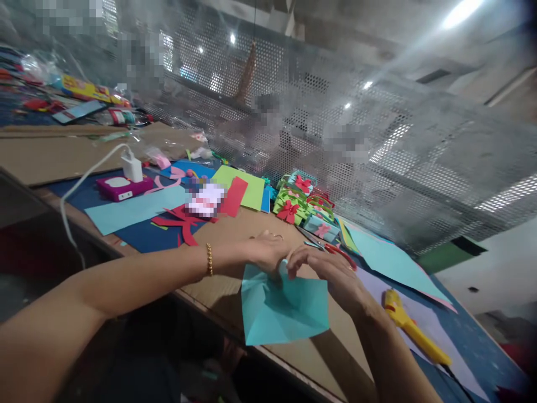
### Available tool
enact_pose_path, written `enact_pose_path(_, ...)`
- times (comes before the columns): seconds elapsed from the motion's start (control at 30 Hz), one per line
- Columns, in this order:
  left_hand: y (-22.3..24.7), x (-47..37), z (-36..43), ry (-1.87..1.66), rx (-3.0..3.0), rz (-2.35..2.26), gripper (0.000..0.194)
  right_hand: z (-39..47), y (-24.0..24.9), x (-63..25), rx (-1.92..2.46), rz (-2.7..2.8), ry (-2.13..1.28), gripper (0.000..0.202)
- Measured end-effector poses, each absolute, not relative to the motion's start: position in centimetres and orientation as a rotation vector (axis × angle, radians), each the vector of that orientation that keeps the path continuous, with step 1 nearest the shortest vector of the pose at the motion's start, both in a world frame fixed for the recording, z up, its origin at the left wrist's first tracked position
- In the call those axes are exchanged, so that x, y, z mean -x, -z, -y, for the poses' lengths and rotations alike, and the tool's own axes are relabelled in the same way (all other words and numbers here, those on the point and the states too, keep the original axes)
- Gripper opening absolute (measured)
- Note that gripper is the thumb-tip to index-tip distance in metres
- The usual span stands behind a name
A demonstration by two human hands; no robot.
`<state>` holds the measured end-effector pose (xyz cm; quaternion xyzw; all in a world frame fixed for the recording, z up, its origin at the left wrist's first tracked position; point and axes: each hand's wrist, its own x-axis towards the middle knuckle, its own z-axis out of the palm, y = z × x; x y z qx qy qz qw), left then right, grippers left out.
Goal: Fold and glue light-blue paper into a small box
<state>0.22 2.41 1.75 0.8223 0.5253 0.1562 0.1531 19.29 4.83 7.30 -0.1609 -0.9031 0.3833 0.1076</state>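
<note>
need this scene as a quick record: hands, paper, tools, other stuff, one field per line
left hand: at the far edge of the turquoise paper, exact grip unclear
right hand: at the same edge, fingers bent, exact grip unclear
paper state: creased
scissors: red-handled, beyond the right hand
glue gun: yellow, on a lilac sheet
paper crafts: green and light blue, with bows
plug: white, on a purple box

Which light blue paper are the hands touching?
The creased sheet, at the left hand and right hand; the long strip on the left and big sheet on the right lie untouched.
</note>
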Motion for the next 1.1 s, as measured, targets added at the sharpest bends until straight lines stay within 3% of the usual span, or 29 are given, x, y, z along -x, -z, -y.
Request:
enact_pose_path(0.1,-1.8,0.1,-2.1,-0.454,-2.403,-1.488,0.04,-4.6,-8.6,-17.7,0.499,2.848,-1.21,0.062)
enact_pose_path(0.2,-1.8,0.1,-1.7,-0.434,-2.408,-1.517,0.044,-5.0,-8.8,-17.0,0.575,2.9,-1.308,0.071)
enact_pose_path(0.3,-2.0,0.0,-1.5,-0.366,-2.409,-1.601,0.054,-6.1,-8.3,-17.0,0.567,2.913,-1.384,0.072)
enact_pose_path(0.43,-3.0,0.7,-1.2,-0.307,-2.393,-1.568,0.043,-7.7,-7.2,-17.2,0.518,2.932,-1.45,0.073)
enact_pose_path(0.53,-4.0,2.2,-0.7,-0.498,-2.323,-1.561,0.047,-8.2,-6.9,-17.3,0.556,2.924,-1.466,0.072)
enact_pose_path(0.63,-5.0,3.3,0.6,-0.724,-2.12,-1.629,0.034,-8.2,-7.0,-17.5,0.602,2.942,-1.437,0.069)
enact_pose_path(0.73,-5.9,3.4,2.1,-0.514,-2.024,-1.656,0.052,-8.3,-6.9,-17.7,0.584,2.946,-1.42,0.07)
enact_pose_path(0.83,-6.6,2.7,2.5,-0.253,-1.985,-1.641,0.056,-8.5,-6.7,-17.7,0.518,2.957,-1.414,0.072)
enact_pose_path(0.97,-7.0,2.1,0.6,0.087,-1.876,-1.491,0.036,-8.6,-6.7,-17.8,0.451,2.974,-1.462,0.07)
enact_pose_path(1.1,-6.4,2.3,-1.4,0.177,-1.749,-1.339,0.009,-8.5,-7.0,-17.8,0.487,2.993,-1.471,0.067)
